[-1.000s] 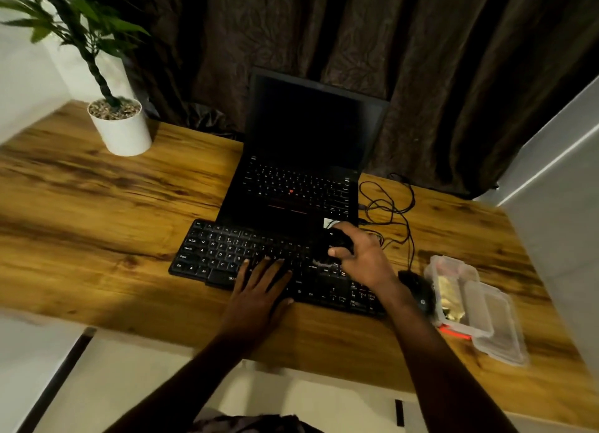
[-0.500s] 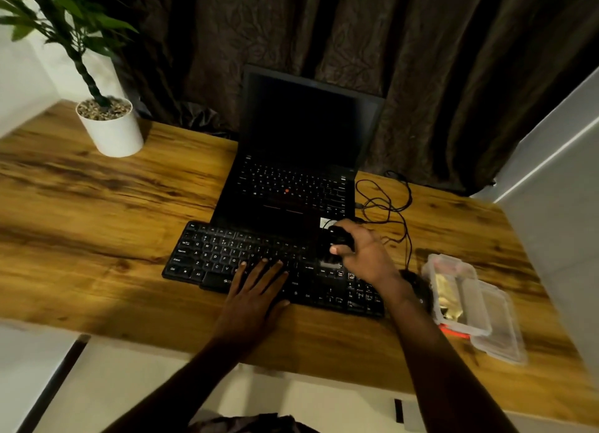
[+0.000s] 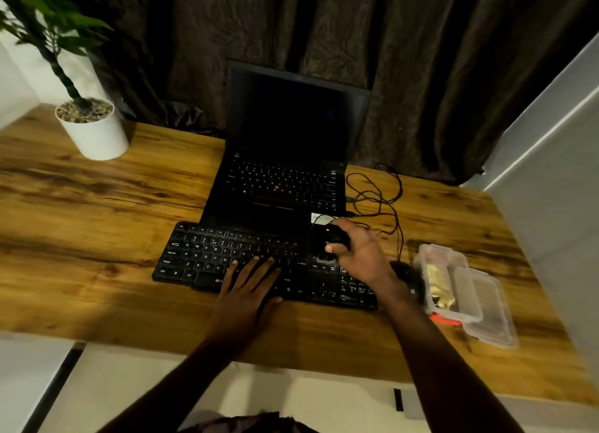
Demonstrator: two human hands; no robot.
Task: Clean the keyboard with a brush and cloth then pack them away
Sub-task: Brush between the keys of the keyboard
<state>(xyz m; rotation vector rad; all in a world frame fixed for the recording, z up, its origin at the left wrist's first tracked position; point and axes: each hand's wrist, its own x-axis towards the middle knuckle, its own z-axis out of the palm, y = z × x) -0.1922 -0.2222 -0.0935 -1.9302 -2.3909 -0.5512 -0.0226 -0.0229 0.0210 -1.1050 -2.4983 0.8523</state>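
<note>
Two hands at work on a black keyboard (image 3: 246,264) lying on a wooden desk (image 3: 97,212).

Right hand (image 3: 359,254) with thumb and fingers curled around a dark, rounded object, seemingly the brush (image 3: 329,241), pressed to the keys at the right of centre; left hand (image 3: 249,290) flat, fingers (image 3: 259,267) spread and straight, gripping nothing, bearing on the lower middle keys. Just behind the keyboard, an open laptop (image 3: 285,160), screen dark; right of it, tangled cables (image 3: 379,192); near the right end, a mouse (image 3: 408,277) and a clear plastic box (image 3: 453,286), lid open; far left, a potted plant (image 3: 90,128).
</note>
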